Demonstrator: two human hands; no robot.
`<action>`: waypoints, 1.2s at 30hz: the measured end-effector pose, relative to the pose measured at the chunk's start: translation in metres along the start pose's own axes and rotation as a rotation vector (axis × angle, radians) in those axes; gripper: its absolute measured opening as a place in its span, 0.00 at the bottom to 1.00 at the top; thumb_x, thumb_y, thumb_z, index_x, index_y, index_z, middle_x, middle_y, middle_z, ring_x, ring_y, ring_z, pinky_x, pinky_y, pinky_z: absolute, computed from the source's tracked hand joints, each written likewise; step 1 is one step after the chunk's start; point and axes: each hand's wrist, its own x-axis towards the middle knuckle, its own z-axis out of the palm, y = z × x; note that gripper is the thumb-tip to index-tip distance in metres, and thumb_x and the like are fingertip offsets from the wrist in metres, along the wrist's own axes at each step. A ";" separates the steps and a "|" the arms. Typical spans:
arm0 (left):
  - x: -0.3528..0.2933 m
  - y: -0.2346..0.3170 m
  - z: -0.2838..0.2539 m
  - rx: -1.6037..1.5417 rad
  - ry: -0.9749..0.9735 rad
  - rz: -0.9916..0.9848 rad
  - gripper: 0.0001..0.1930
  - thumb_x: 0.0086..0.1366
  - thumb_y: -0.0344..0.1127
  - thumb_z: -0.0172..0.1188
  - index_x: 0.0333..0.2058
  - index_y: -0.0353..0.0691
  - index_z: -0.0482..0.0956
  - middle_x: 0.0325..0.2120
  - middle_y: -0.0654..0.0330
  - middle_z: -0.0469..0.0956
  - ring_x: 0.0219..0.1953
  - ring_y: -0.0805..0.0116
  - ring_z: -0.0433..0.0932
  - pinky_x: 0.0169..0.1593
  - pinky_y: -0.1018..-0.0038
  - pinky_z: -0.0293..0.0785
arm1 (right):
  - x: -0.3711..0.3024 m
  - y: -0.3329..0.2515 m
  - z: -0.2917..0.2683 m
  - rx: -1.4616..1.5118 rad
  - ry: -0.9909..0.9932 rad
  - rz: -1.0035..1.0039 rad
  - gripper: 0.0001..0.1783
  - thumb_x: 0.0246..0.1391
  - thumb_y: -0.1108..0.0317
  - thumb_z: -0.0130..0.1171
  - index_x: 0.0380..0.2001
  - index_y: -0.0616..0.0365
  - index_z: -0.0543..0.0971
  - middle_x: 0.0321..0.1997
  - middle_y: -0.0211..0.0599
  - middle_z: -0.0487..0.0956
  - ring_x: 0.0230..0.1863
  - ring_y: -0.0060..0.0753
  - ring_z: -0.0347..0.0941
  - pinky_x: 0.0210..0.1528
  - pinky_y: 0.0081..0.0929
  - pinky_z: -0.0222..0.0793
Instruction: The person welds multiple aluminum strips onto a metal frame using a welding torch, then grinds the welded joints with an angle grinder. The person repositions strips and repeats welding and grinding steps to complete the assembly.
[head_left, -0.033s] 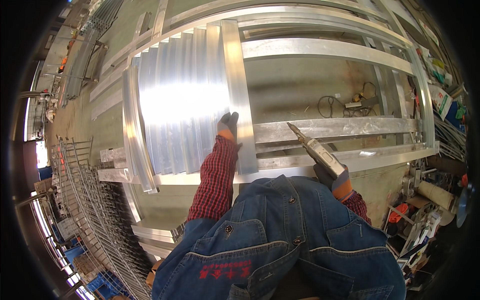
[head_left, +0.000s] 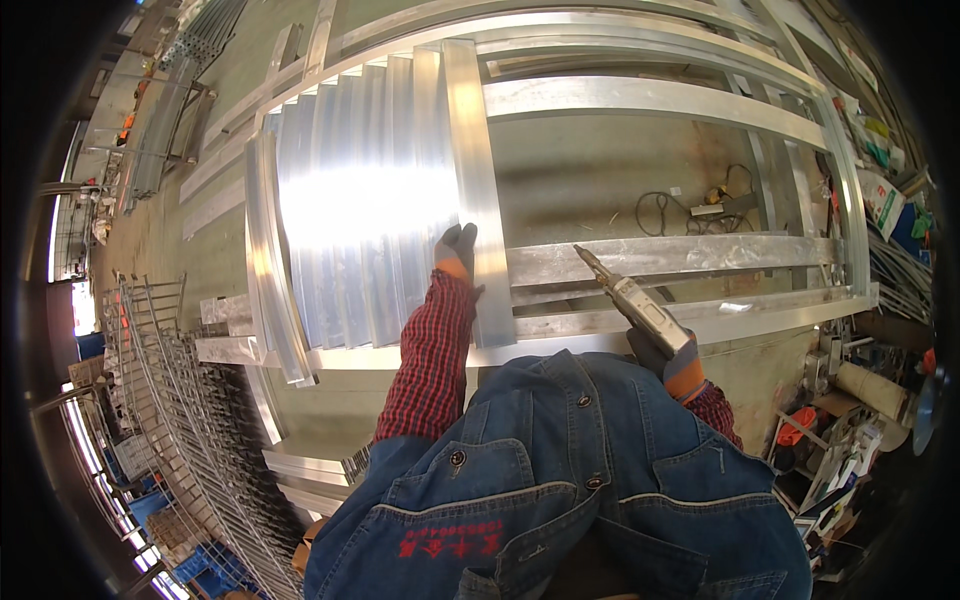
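Observation:
My left hand (head_left: 457, 250), in a grey glove with an orange cuff, grips the left edge of an upright aluminium bar (head_left: 475, 150). The bar lies across a large aluminium frame (head_left: 650, 95) on the floor. Left of the bar, several shiny aluminium slats (head_left: 350, 200) fill the frame side by side. My right hand (head_left: 668, 362), gloved the same way, holds a metal welding torch (head_left: 628, 292). Its tip points up and left, just above the frame's lower cross rail (head_left: 720, 255). My blue jacket hides the frame's near edge.
A black cable and a small tool (head_left: 690, 205) lie on the concrete inside the frame. Wire grilles (head_left: 170, 400) and stacked aluminium profiles (head_left: 310, 465) are at the left. Boxes, rolls and tools (head_left: 850, 400) crowd the right side.

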 end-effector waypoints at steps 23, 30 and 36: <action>0.066 0.022 -0.022 0.576 -0.334 -0.146 0.40 0.64 0.52 0.81 0.66 0.31 0.80 0.54 0.45 0.88 0.44 0.60 0.89 0.48 0.63 0.86 | 0.001 -0.026 0.012 -0.009 -0.051 0.038 0.20 0.65 0.74 0.74 0.58 0.64 0.85 0.45 0.37 0.89 0.42 0.25 0.82 0.44 0.30 0.79; 0.069 0.017 -0.026 0.640 -0.285 -0.032 0.33 0.62 0.52 0.82 0.57 0.33 0.85 0.39 0.53 0.89 0.33 0.64 0.86 0.40 0.65 0.85 | 0.006 -0.024 0.020 -0.086 -0.057 -0.042 0.20 0.64 0.68 0.75 0.57 0.61 0.86 0.43 0.40 0.91 0.39 0.26 0.86 0.41 0.29 0.81; 0.063 0.026 -0.028 0.731 -0.243 -0.040 0.31 0.64 0.54 0.80 0.57 0.37 0.87 0.44 0.53 0.90 0.37 0.59 0.88 0.44 0.63 0.87 | 0.009 -0.038 0.025 -0.100 -0.105 0.102 0.21 0.65 0.70 0.74 0.58 0.63 0.85 0.44 0.37 0.89 0.41 0.23 0.81 0.42 0.28 0.78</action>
